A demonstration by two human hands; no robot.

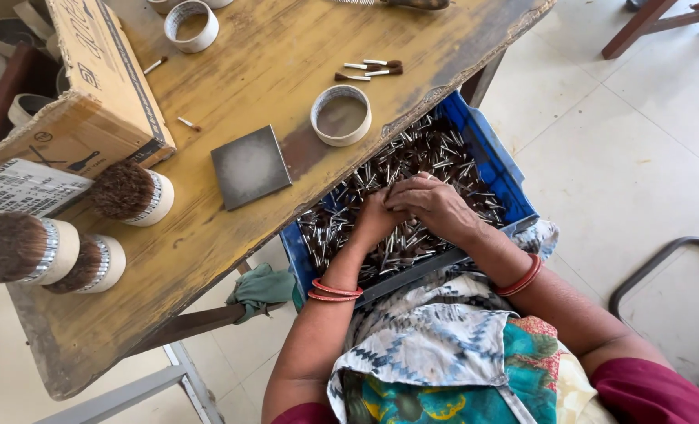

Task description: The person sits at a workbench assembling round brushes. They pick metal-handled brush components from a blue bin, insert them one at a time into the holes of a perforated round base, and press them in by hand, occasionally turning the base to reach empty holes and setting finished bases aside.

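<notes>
A blue plastic crate [497,161] rests on my lap, partly under the table edge, filled with several small brushes [412,153] with metal ferrules and dark bristles. Both my hands are in the crate, pressed together over the pile. My left hand [374,218] is curled around a bunch of the small brushes. Overlapping it from the right, my right hand [434,204] has its fingers bent down onto the same bunch. Red bangles circle both wrists.
A worn yellow wooden table [231,102] holds a cardboard box [90,94], three bundles of brushes packed in white rings [129,192], an empty white ring [341,115], a grey square block [250,166] and a few loose brushes [373,71]. A green cloth [261,289] hangs below.
</notes>
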